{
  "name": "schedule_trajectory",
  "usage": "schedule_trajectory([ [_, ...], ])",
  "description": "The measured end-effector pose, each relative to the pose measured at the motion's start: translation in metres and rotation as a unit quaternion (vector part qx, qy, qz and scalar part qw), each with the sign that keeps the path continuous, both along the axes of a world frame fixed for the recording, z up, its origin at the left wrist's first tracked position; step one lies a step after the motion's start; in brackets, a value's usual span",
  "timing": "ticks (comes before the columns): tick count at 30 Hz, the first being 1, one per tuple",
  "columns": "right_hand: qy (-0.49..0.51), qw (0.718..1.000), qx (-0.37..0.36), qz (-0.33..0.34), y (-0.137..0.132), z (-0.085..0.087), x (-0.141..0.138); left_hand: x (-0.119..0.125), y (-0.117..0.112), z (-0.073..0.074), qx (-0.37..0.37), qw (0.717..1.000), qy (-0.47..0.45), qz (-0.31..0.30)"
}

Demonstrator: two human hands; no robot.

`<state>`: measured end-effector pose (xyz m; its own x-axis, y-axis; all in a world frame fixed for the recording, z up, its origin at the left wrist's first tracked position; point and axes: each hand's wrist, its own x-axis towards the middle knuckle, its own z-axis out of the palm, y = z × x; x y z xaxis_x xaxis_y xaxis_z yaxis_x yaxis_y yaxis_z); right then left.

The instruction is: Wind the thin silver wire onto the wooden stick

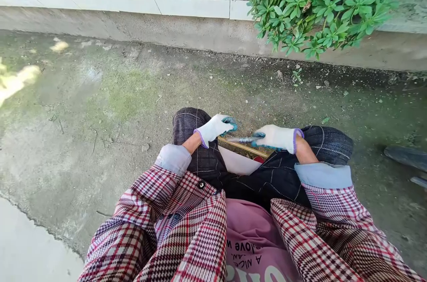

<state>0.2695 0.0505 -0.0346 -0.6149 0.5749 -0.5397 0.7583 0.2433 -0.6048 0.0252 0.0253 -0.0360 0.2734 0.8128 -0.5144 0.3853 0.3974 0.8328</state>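
Both my hands wear white knit gloves with teal palms and rest over my knees in dark checked trousers. My left hand has its fingers curled in, and I cannot see anything in them. My right hand is closed around a thin grey object, blurred, whose tip points left toward my left hand. The two hands are a short gap apart. Under them a yellow-brown stick runs slantwise between my knees, above a white surface and a small red bit.
Bare mossy concrete ground stretches ahead to a low kerb with several pots behind it. A leafy green plant hangs over the kerb at right. A dark object lies at the right edge.
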Motion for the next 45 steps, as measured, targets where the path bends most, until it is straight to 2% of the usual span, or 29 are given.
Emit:
schedule_trajectory([
  [4, -0.059, 0.989, 0.075, -0.110, 0.008, -0.005, -0.003, 0.005, -0.003, 0.001, -0.046, 0.999, -0.014, -0.021],
  [6, -0.039, 0.983, 0.088, -0.158, 0.008, -0.003, -0.007, 0.006, -0.003, 0.001, -0.059, 0.997, -0.036, -0.018],
  [7, 0.000, 0.979, 0.069, -0.192, 0.007, -0.001, -0.009, 0.005, -0.003, 0.001, -0.061, 0.997, -0.052, -0.015],
  [9, 0.121, 0.956, -0.030, -0.265, 0.002, 0.004, -0.014, 0.004, -0.002, 0.002, -0.054, 0.995, -0.089, -0.009],
  [12, 0.272, 0.883, -0.185, -0.334, -0.004, 0.012, -0.017, -0.002, -0.001, 0.004, -0.035, 0.986, -0.161, -0.014],
  [14, 0.307, 0.853, -0.215, -0.363, -0.005, 0.016, -0.018, -0.006, -0.001, 0.007, -0.040, 0.977, -0.208, -0.019],
  [17, 0.321, 0.830, -0.225, -0.398, -0.004, 0.019, -0.018, -0.009, -0.001, 0.010, -0.055, 0.970, -0.238, -0.006],
  [21, 0.322, 0.822, -0.236, -0.407, -0.003, 0.018, -0.018, -0.009, 0.000, 0.013, -0.066, 0.973, -0.222, -0.005],
  [28, 0.335, 0.819, -0.240, -0.399, -0.004, 0.020, -0.014, -0.010, -0.001, 0.013, -0.064, 0.962, -0.263, 0.013],
  [33, 0.326, 0.821, -0.230, -0.409, -0.003, 0.024, -0.015, -0.015, 0.004, 0.009, -0.119, 0.938, -0.320, 0.059],
  [38, 0.310, 0.828, -0.217, -0.413, -0.001, 0.020, -0.015, -0.018, 0.012, 0.003, -0.177, 0.917, -0.355, 0.029],
  [41, 0.300, 0.837, -0.191, -0.417, -0.001, 0.016, -0.014, -0.015, 0.012, 0.003, -0.175, 0.925, -0.335, 0.027],
  [45, 0.322, 0.826, -0.210, -0.413, -0.002, 0.018, -0.014, -0.008, 0.005, 0.007, -0.093, 0.961, -0.259, 0.040],
])
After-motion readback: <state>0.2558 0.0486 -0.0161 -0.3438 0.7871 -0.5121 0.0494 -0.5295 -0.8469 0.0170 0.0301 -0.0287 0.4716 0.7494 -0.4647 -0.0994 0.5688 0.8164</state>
